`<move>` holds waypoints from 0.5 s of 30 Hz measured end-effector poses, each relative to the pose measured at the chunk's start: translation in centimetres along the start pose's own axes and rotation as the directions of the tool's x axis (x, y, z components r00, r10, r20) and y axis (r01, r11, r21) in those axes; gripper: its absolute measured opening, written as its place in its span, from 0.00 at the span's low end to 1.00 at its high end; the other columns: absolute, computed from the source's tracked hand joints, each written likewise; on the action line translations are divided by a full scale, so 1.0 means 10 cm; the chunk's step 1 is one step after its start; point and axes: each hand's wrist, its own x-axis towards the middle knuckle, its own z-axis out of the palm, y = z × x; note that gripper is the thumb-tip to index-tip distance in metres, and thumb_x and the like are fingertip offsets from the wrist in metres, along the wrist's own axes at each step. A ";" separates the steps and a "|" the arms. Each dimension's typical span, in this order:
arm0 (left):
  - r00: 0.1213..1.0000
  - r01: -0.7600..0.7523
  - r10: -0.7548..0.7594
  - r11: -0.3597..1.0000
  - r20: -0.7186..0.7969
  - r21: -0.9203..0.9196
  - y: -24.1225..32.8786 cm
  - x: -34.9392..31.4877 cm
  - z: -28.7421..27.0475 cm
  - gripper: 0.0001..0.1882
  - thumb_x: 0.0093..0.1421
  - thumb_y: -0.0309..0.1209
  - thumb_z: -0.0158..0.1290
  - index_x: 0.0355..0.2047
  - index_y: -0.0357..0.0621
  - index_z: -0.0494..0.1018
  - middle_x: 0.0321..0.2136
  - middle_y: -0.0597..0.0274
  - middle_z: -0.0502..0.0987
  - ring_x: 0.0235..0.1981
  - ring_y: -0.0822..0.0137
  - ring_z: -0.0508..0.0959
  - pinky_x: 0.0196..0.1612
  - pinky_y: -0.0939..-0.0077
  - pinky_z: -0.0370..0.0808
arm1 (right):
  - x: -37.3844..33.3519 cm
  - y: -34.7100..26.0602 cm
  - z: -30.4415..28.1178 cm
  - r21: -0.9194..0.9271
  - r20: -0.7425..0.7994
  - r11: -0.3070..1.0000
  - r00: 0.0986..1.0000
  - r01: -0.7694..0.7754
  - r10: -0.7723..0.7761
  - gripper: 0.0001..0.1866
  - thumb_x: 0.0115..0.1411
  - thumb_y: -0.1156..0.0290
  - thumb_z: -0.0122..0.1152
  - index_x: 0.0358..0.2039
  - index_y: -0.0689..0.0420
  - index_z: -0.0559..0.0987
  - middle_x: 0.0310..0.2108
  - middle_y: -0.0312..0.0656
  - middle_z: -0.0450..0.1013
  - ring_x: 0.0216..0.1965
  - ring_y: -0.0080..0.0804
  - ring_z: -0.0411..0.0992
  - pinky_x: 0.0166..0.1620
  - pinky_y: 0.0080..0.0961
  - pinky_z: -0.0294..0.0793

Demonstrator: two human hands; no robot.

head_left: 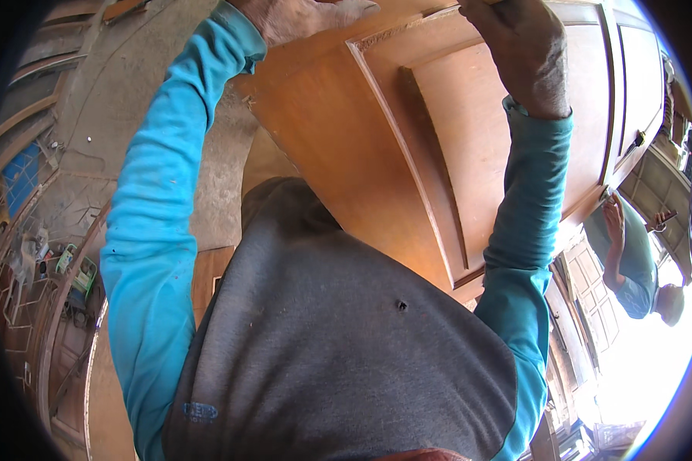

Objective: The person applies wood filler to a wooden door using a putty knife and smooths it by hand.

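Note:
A large wooden panelled door point(338, 138) with raised mouldings lies in front of me. At the top edge, my left hand point(304, 21) rests at the door's plain border with its thumb stretched out; its other fingers are mostly cut off by the frame. My right hand point(524, 54) is over the door's recessed panel point(469, 100), its fingers curled closed. A sliver of something pale yellowish shows at these fingers, too cut off to name. A dark strip point(430, 146) of moulding runs along the panel between my two arms.
At the right another person point(627, 253) in a teal top stands by the door's far end, one hand near its edge. Wooden frames point(61, 323) and a green basket point(77, 269) stand at the left, with a blue crate point(21, 178) behind. Concrete floor point(138, 100) lies beyond my left arm.

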 end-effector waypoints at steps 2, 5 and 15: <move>0.996 0.082 -0.082 0.996 0.035 -0.020 -0.01 -0.04 0.00 0.30 0.51 0.39 0.76 0.50 0.41 0.78 0.39 0.55 0.80 0.38 0.60 0.83 0.42 0.67 0.81 | -0.08 -0.07 0.06 -0.097 -0.037 0.992 0.996 0.077 -0.081 0.11 0.60 0.74 0.75 0.36 0.66 0.80 0.27 0.44 0.80 0.28 0.29 0.78 0.33 0.28 0.78; 0.999 -0.043 0.043 0.999 -0.019 0.006 -0.08 -0.03 0.04 0.29 0.52 0.39 0.76 0.50 0.39 0.78 0.39 0.55 0.80 0.37 0.60 0.83 0.40 0.68 0.81 | -0.11 0.05 0.07 -0.185 -0.045 0.975 0.990 0.123 -0.134 0.11 0.60 0.74 0.75 0.36 0.66 0.80 0.26 0.44 0.80 0.28 0.28 0.78 0.33 0.28 0.78; 1.000 -0.027 0.027 0.999 0.000 0.021 0.02 0.02 0.01 0.27 0.52 0.35 0.75 0.48 0.38 0.78 0.40 0.54 0.80 0.36 0.61 0.82 0.40 0.68 0.81 | 0.00 0.05 -0.04 -0.028 -0.057 1.000 0.998 0.005 -0.006 0.11 0.60 0.73 0.74 0.33 0.64 0.79 0.23 0.40 0.76 0.23 0.24 0.71 0.28 0.26 0.71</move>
